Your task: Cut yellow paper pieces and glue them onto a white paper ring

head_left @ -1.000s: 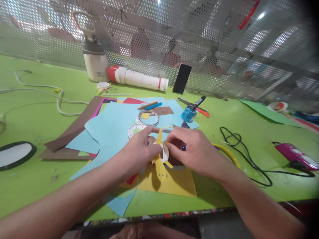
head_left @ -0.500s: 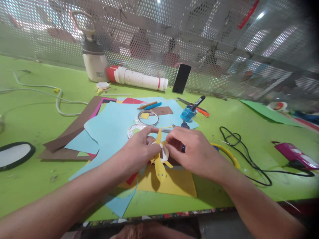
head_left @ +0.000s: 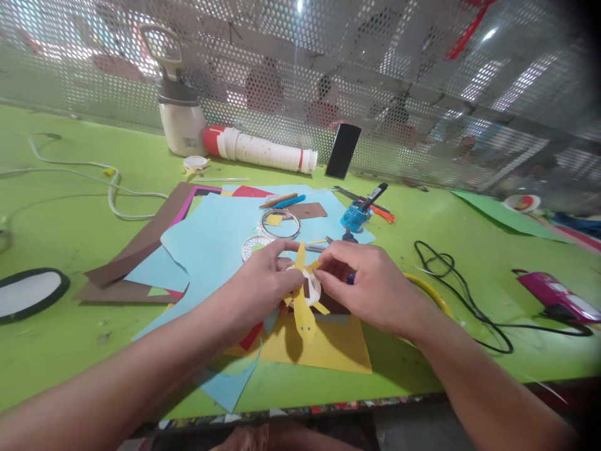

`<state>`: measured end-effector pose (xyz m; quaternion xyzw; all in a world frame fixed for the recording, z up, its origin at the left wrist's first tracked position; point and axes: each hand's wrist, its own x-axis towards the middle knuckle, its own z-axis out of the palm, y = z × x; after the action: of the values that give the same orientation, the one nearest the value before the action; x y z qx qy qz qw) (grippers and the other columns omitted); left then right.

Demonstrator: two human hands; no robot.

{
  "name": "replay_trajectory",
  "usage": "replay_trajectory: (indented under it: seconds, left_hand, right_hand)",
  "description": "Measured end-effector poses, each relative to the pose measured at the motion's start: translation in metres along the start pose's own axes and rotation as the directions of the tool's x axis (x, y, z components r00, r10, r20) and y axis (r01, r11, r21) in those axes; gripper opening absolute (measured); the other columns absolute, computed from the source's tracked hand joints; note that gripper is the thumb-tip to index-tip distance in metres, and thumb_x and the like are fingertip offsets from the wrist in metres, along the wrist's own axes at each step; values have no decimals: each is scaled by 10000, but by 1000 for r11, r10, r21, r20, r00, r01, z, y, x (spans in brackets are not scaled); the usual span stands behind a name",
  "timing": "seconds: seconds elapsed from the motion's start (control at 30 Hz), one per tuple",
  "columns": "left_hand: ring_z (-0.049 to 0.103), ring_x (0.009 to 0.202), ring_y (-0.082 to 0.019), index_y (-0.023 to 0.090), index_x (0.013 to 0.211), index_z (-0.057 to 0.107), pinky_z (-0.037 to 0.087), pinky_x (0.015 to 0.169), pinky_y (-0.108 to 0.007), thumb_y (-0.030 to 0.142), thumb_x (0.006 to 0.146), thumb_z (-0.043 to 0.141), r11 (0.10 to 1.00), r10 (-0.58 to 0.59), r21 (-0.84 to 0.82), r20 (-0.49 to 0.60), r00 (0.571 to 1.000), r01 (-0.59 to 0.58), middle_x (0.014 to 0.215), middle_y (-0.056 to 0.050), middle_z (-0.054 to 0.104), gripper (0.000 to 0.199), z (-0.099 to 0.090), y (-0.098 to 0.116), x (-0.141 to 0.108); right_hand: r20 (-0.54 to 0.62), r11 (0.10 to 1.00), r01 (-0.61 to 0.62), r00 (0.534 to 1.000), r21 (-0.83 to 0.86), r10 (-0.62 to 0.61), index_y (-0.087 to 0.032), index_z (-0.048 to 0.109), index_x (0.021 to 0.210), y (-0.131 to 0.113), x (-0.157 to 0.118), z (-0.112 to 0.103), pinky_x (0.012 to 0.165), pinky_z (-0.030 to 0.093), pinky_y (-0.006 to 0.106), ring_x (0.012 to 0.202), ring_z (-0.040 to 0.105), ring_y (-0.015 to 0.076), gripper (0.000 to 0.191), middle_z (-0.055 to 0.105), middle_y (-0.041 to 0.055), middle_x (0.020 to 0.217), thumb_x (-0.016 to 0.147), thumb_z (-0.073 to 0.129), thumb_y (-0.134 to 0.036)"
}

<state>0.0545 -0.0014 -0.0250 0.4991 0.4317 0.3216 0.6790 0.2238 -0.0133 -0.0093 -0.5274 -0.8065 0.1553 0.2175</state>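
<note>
A yellow paper animal (head_left: 305, 319) with two dark eye dots hangs over the yellow sheet (head_left: 333, 351), head end toward me. It lies across a small white round piece (head_left: 313, 293), with yellow limbs sticking out at the sides. My left hand (head_left: 272, 272) grips the animal at its middle, thumb on top. The fingertips of my right hand (head_left: 359, 275) pinch a yellow limb at the far right side. Behind the hands, scissors (head_left: 313, 248) lie partly hidden. A white ring with a dotted rim (head_left: 251, 245) sits beyond my left hand.
Light blue sheets (head_left: 211, 232) and brown paper (head_left: 126, 257) spread across the green table. Beyond stand a blue jar with a marker (head_left: 355, 216), a phone (head_left: 344, 150), stacked paper cups (head_left: 267, 150) and a white jug (head_left: 183, 125). At right are a black cable (head_left: 462, 300) and a magenta device (head_left: 554, 291).
The yellow paper animal and both hands keep nearly the same pose. The whole view has shifted very slightly. My right fingertips have moved a little at the far limb.
</note>
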Motion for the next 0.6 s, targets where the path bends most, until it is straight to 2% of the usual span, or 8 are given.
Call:
replay_trajectory:
  seconds: [0.33, 0.6]
  left_hand:
    - [428, 494, -104, 127, 1196, 491, 358, 453, -214, 96, 707, 529, 1000, -3, 4, 9, 1000, 3, 575, 41, 522, 492, 0, 0, 0]
    - [471, 520, -127, 139, 1228, 476, 382, 461, -238, 121, 695, 548, 1000, -17, -19, 18, 1000, 17, 628, 10, 564, 539, -2, -2, 1]
  right_hand:
    - [53, 983, -133, 990, 124, 127, -180, 646, 742, 1, 1, 1, 533, 435, 248, 579, 592, 126, 113, 661, 6, 663, 826, 582, -221]
    - [103, 974, -167, 983, 154, 152, -183, 637, 745, 0, 1, 2, 516, 432, 242, 571, 576, 120, 128, 648, -7, 639, 836, 556, -222]
